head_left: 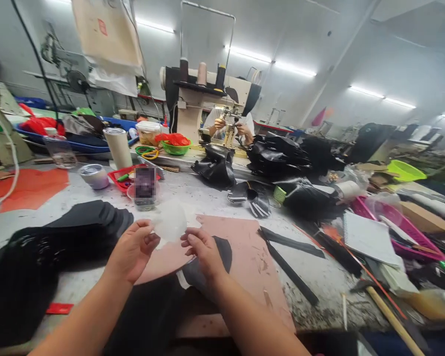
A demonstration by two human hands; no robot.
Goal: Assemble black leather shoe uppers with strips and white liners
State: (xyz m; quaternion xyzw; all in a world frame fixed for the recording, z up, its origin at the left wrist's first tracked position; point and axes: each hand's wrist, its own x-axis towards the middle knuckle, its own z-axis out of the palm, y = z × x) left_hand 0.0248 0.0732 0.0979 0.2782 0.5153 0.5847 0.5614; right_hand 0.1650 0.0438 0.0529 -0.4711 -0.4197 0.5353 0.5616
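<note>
My left grip (pixel 133 253) is closed to a pinch, thumb and forefinger on the left edge of a thin, whitish, see-through sheet (pixel 170 221). My right grip (pixel 203 251) pinches the opposite edge with the fingertips, the other fingers loosely curled. So the sheet hangs between my 2 hands, near the middle of the frame; blur hides its exact outline.

Below my hands, a pink board (pixel 244 252) lies on the tabletop (pixel 180 188), with a dark grey piece (pixel 224 249) partly behind my right hand and black material (pixel 144 311) between my forearms, at the bottom centre. To the left of my hands I have a stack of black pieces (pixel 92 217); to the right, 2 black strips (pixel 294 274).

Just beyond the sheet stands a clear cup (pixel 144 200), its upper part pixelated, beside a red basket (pixel 121 179). A magenta basket (pixel 411 240), a spiral notebook (pixel 371 238) and a wooden-handled tool (pixel 393 316) fill the right side.

At the upper centre, a sewing machine (pixel 191 101) carries 3 thread spools (pixel 202 74); another person's hands (pixel 219 122) show behind it, with black glossy material (pixel 215 165) in front.
</note>
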